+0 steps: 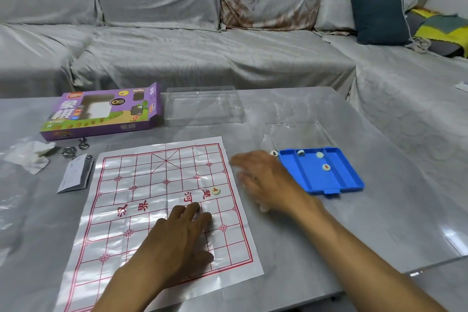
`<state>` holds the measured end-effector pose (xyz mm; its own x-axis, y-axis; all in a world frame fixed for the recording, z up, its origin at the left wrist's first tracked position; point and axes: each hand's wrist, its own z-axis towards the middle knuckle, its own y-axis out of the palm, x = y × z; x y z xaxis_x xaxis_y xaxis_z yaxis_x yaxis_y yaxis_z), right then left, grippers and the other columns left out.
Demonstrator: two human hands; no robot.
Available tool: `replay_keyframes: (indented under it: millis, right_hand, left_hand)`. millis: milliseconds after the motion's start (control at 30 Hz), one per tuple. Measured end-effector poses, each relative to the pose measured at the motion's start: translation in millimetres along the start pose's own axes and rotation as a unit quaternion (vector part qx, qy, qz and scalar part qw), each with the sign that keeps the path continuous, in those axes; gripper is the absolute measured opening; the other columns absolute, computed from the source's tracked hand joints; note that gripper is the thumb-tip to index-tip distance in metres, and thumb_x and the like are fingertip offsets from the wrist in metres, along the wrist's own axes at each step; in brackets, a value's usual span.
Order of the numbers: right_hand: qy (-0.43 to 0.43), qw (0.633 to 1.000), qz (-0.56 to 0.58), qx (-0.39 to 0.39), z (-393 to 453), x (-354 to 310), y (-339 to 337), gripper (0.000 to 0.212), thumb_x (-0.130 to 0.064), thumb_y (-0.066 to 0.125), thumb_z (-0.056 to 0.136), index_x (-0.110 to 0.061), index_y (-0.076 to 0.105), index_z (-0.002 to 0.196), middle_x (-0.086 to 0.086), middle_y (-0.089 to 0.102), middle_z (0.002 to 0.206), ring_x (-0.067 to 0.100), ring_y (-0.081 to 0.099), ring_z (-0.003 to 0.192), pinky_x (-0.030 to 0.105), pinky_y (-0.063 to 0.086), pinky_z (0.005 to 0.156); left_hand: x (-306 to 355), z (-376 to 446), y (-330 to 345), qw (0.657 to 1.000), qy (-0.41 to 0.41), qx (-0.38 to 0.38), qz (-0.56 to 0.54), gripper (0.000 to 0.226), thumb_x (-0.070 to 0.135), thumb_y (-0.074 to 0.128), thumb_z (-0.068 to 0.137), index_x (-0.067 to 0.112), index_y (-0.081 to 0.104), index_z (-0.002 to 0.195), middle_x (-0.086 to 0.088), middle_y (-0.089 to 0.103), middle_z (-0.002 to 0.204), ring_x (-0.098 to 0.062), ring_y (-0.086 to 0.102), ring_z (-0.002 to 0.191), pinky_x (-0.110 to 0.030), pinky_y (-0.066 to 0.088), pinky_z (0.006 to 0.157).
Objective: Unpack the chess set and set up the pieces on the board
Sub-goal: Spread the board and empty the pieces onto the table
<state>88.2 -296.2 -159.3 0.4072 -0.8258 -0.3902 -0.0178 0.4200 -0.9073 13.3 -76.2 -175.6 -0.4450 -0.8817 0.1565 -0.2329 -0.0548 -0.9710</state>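
Two hands: both over the grey table [329, 235], one on the board, one just right of it.
Far left: crumpled white paper [30, 157] lies by a cluster of metal ring puzzles [73, 151], and a folded white leaflet [74, 177] sits just beside the board's left edge.
Back left: purple cardboard chess box [103, 111] lies flat, its end flap open, with a clear plastic lid [202, 106] to its right.
Centre: glossy white sheet board with red grid lines [141, 185] is spread flat on the table, creased along its folds.
Left hand [177, 238]: palm down on the board's near half, fingers straight and together, pressing the sheet.
On the board: one round cream chess piece [215, 190] sits alone near the right side, by the red river characters.
Right hand [266, 180]: blurred, fingers loosely extended toward the board's right edge; I cannot tell whether it holds anything.
Right: blue plastic tray [336, 182] holds three cream pieces [326, 167], and a fourth piece [274, 153] lies just outside its left corner.
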Motion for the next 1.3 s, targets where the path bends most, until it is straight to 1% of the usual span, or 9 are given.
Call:
replay_keyframes:
  millis: [100, 200, 333, 433, 533, 667, 867, 1133, 1300]
  right_hand:
    - [-0.101, 0.984, -0.079, -0.127, 0.4, -19.4, 26.3, 0.041, -0.024, 0.041, 0.104, -0.029, 0.043, 0.144, -0.012, 0.037, 0.153, 0.015, 0.021, 0.146, 0.038, 0.019, 0.117]
    - [-0.094, 0.973, -0.135, -0.161, 4.6, -9.8, 34.4, 0.037, -0.020, 0.045, 0.101, -0.030, 0.053, 0.136, -0.012, 0.043, 0.149, 0.018, 0.022, 0.146, 0.040, 0.018, 0.117]
    - [0.022, 0.988, -0.094, -0.123, 8.5, 16.6, 22.6, 0.027, -0.017, 0.046, 0.095, -0.029, 0.065, 0.109, -0.006, 0.061, 0.129, 0.020, 0.037, 0.137, 0.036, 0.036, 0.105]
    - [0.077, 0.997, 0.006, -0.021, 4.6, 38.3, 5.0, 0.031, -0.013, 0.047, 0.095, -0.023, 0.064, 0.120, -0.004, 0.060, 0.127, 0.017, 0.045, 0.128, 0.025, 0.035, 0.097]
    - [0.206, 0.974, 0.011, 0.093, -3.8, 75.1, -13.8, 0.036, -0.009, 0.045, 0.095, -0.014, 0.059, 0.128, 0.000, 0.057, 0.135, 0.021, 0.047, 0.127, 0.032, 0.040, 0.103]
    - [0.382, 0.917, -0.075, 0.088, -24.1, 113.2, -21.2, 0.029, 0.002, 0.044, 0.087, -0.004, 0.062, 0.109, 0.015, 0.062, 0.114, 0.031, 0.056, 0.094, 0.035, 0.046, 0.069]
    - [0.362, 0.922, -0.071, 0.115, -24.5, 113.7, -16.4, 0.041, 0.002, 0.048, 0.089, -0.009, 0.062, 0.126, 0.013, 0.063, 0.120, 0.032, 0.059, 0.107, 0.037, 0.048, 0.079]
    - [0.385, 0.913, -0.020, 0.136, -26.1, 122.0, -17.8, 0.030, 0.005, 0.052, 0.087, -0.010, 0.069, 0.106, 0.010, 0.067, 0.111, 0.026, 0.061, 0.099, 0.031, 0.048, 0.079]
    - [0.316, 0.930, 0.077, 0.173, -17.4, 105.1, -15.7, 0.020, -0.001, 0.061, 0.089, -0.014, 0.072, 0.098, -0.003, 0.068, 0.097, 0.013, 0.062, 0.089, 0.021, 0.044, 0.074]
  left_hand:
    - [-0.2, -0.1, -0.2, 1.000, -0.001, -0.001, 0.002, 0.057, 0.058, 0.050, 0.085, 0.037, 0.032, 0.135, 0.010, 0.024, 0.148, -0.017, 0.027, 0.133, -0.031, 0.042, 0.097]
    - [0.6, 0.0, -0.9, 1.000, -0.001, -0.005, 0.001, 0.058, 0.059, 0.049, 0.085, 0.037, 0.032, 0.136, 0.009, 0.023, 0.150, -0.017, 0.027, 0.134, -0.031, 0.041, 0.098]
    - [1.2, 0.2, -2.1, 1.000, -0.001, -0.002, -0.006, 0.057, 0.056, 0.051, 0.085, 0.035, 0.034, 0.135, 0.009, 0.027, 0.148, -0.018, 0.028, 0.134, -0.032, 0.041, 0.097]
    - [0.9, 0.3, -2.2, 1.000, -0.005, -0.004, -0.004, 0.058, 0.056, 0.051, 0.086, 0.035, 0.033, 0.137, 0.008, 0.025, 0.150, -0.018, 0.027, 0.135, -0.033, 0.041, 0.098]
    - [0.9, 0.4, -1.8, 1.000, -0.005, -0.006, -0.003, 0.058, 0.056, 0.051, 0.087, 0.035, 0.033, 0.137, 0.008, 0.024, 0.151, -0.018, 0.027, 0.136, -0.033, 0.040, 0.099]
    - [1.2, 0.8, -2.3, 1.000, -0.002, -0.005, -0.002, 0.060, 0.057, 0.050, 0.087, 0.035, 0.031, 0.139, 0.009, 0.023, 0.151, -0.018, 0.027, 0.136, -0.032, 0.040, 0.100]
    - [0.3, -0.1, -0.8, 1.000, 0.000, -0.002, -0.001, 0.060, 0.058, 0.048, 0.085, 0.038, 0.029, 0.139, 0.010, 0.023, 0.151, -0.016, 0.027, 0.136, -0.030, 0.040, 0.100]
    - [0.6, -0.3, -1.4, 1.000, -0.001, 0.000, -0.002, 0.059, 0.058, 0.049, 0.087, 0.038, 0.029, 0.139, 0.010, 0.022, 0.152, -0.017, 0.026, 0.137, -0.030, 0.040, 0.101]
    - [0.6, 0.3, -0.3, 1.000, -0.004, -0.005, -0.003, 0.060, 0.057, 0.050, 0.087, 0.037, 0.028, 0.140, 0.009, 0.021, 0.153, -0.018, 0.025, 0.137, -0.032, 0.040, 0.102]
